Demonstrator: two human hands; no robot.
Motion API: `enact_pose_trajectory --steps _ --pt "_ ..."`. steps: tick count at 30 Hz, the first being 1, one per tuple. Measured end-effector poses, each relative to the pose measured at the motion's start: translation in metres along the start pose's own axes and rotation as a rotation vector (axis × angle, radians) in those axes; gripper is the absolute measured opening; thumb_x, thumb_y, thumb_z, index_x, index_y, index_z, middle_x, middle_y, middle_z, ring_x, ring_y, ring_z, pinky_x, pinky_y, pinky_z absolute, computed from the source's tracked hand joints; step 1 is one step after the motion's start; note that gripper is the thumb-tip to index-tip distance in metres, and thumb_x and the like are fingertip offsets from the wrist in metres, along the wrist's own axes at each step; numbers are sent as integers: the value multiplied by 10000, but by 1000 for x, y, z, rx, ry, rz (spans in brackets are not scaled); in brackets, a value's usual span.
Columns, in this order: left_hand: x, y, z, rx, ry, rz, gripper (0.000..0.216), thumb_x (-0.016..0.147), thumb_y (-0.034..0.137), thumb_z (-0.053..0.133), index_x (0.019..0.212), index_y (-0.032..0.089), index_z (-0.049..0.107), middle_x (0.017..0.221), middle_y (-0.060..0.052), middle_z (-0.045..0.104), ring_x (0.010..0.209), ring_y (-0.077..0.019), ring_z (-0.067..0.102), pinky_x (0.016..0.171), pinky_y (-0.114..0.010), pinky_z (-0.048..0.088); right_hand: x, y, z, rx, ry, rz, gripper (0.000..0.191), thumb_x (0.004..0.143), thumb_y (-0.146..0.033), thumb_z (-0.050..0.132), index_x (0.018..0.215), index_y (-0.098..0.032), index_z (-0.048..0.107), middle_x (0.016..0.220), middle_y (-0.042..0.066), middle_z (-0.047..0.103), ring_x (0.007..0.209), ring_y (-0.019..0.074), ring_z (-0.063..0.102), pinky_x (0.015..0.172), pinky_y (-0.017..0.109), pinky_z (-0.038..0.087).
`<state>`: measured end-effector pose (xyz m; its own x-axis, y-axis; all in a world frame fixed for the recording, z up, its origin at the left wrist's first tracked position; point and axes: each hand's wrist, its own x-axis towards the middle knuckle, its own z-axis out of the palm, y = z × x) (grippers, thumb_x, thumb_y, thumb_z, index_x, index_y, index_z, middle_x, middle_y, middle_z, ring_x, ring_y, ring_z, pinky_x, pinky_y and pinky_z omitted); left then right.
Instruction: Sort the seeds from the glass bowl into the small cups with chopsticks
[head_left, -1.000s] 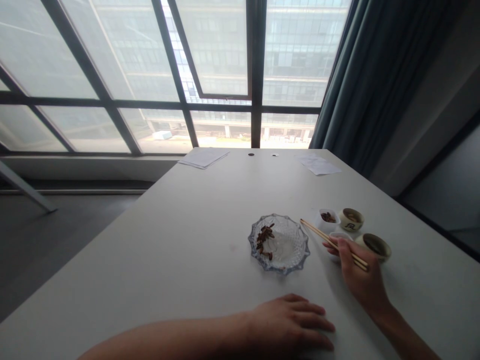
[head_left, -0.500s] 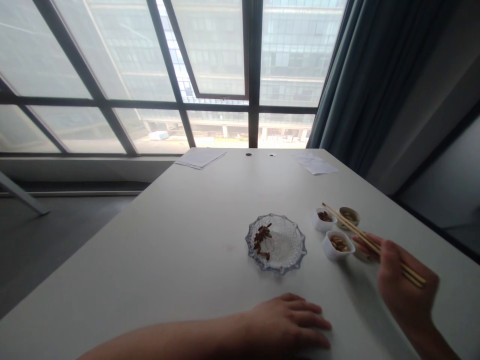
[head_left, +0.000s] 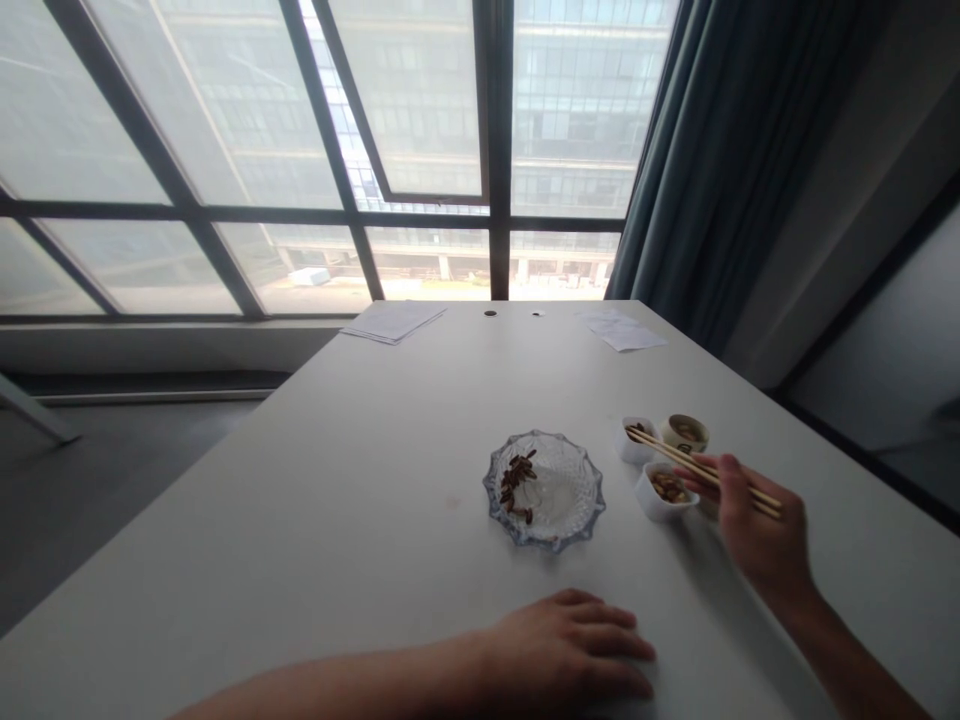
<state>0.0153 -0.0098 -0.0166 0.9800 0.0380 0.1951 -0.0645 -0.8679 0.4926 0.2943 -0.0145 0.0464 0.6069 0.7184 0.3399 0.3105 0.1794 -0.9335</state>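
My right hand [head_left: 761, 520] is closed around a pair of chopsticks [head_left: 697, 466]. Their tips reach over the far white cup [head_left: 632, 452], which holds dark brown pieces. Nearer to me stands a second white cup [head_left: 660, 507] with lighter brown pieces. A round pale cup [head_left: 694, 447] sits behind the chopsticks; its contents are hard to make out. Left of the cups is a scalloped clear glass dish [head_left: 581, 490], with several dark elongated pieces [head_left: 516, 480] gathered on its left side. My left hand [head_left: 570, 645] lies flat on the table before the dish, fingers apart, holding nothing.
The white table [head_left: 337, 500] runs toward a large window [head_left: 420, 100]. Paper sheets [head_left: 394, 322] lie at its far left corner, and more paper [head_left: 622, 330] at the far right. A dark curtain [head_left: 697, 150] hangs on the right.
My right hand has moved left and forward with the chopsticks, whose tips have come down from above the cups to the far white cup. My left hand stays resting. The view has shifted slightly.
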Motion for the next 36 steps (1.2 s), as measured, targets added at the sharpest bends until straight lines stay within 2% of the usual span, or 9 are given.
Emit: enact_pose_trajectory --steps 7,13,15,17,20,22,27,32,36 --pt "0 -1 1 14 8 13 461 1081 463 416 1399 196 618 1594 -60 543 1527 -244 452 1296 -388 304 -4 5 -2 -26 -45 -29 511 947 -640 652 1038 -158 794 922 154 828 806 319 820 720 405 701" --pt "1 2 -2 19 8 21 446 1074 428 432 1390 177 620 1591 -65 546 1525 -250 453 1298 -382 300 -19 -26 -3 -84 -32 -112 450 1002 -589 605 1100 -201 812 969 151 826 844 310 818 808 420 695" --pt "0 2 -2 16 9 16 427 1066 394 446 1396 181 614 1592 -68 545 1531 -251 445 1297 -389 302 -31 -36 3 -16 -109 -117 424 1014 -553 607 1087 -193 818 972 144 826 836 300 818 780 413 701" --pt "0 1 -1 8 8 14 418 1056 370 463 1408 195 605 1599 -68 537 1537 -251 436 1296 -401 308 -44 -40 14 73 -248 -108 393 1029 -510 605 1068 -185 822 972 132 826 826 286 819 731 388 705" --pt "0 1 0 -3 4 13 424 1044 362 487 1426 212 593 1609 -67 525 1541 -258 432 1295 -425 317 -57 -33 33 145 -479 -108 344 1052 -452 591 1071 -200 824 943 105 824 832 265 820 714 350 701" --pt "0 2 0 0 8 8 429 1040 382 503 1420 210 598 1604 -69 531 1540 -266 434 1292 -436 322 -60 -25 44 162 -551 -115 327 1058 -439 587 1069 -211 821 941 95 820 848 257 818 721 337 697" --pt "-1 1 2 34 13 10 442 1060 435 479 1401 187 614 1611 -61 523 1542 -264 430 1291 -419 325 -53 -12 58 189 -565 -99 296 1039 -438 624 1051 -215 817 1005 95 811 876 248 812 719 320 691" --pt "-1 -1 4 75 17 12 410 1101 386 397 1390 201 622 1603 -30 535 1540 -220 434 1293 -371 318 -51 -10 55 140 -616 -161 286 1059 -391 595 1060 -227 830 1007 89 812 914 240 797 742 318 684" --pt "-1 1 4 102 31 8 401 1104 389 399 1376 206 629 1600 -18 538 1532 -221 446 1298 -365 303 -57 -5 52 134 -586 -205 281 1064 -359 588 1046 -223 834 988 84 819 862 232 797 740 328 687"
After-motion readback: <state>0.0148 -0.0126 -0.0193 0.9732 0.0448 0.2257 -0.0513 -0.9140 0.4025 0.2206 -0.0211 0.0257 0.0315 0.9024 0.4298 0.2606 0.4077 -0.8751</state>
